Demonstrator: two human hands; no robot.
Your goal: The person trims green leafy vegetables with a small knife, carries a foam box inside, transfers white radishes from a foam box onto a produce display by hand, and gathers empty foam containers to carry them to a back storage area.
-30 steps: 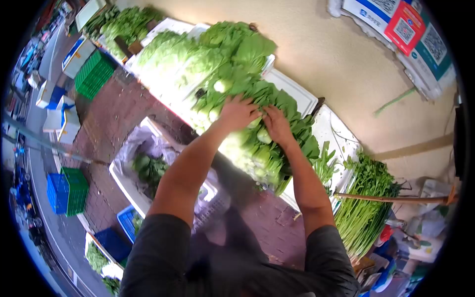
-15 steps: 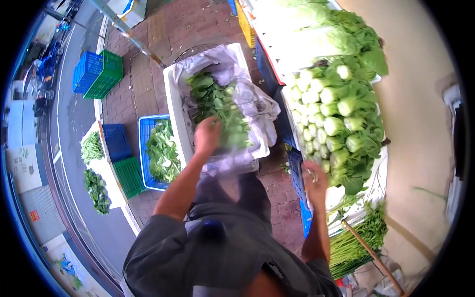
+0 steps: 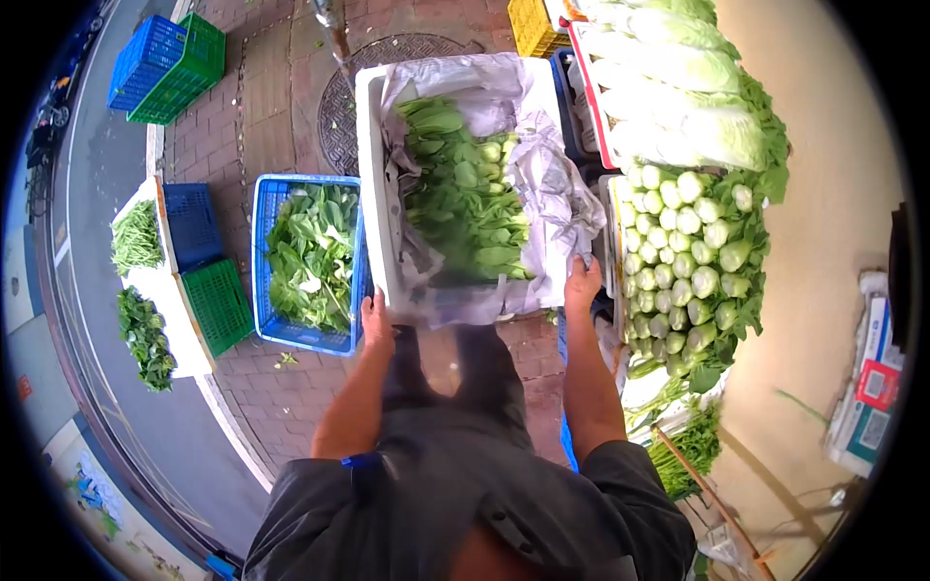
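A white foam box lined with crumpled pale plastic is in front of my legs. Leafy greens with pale stems lie inside it. My left hand grips the box at its near left corner, close to a blue crate. At the near right corner, my right hand holds the same box, next to the overhanging plastic. The fingertips of both hands are partly hidden behind the box walls.
Bok choy is stacked on the stand at right, with Chinese cabbages beyond it. Loose leafy greens fill the blue crate. Blue and green crates stand farther left, near the road. A manhole cover lies behind the box.
My left hand has left the greens and taken the box's left side. My right hand has moved from beside the bok choy to the box's right side. The view has shifted.
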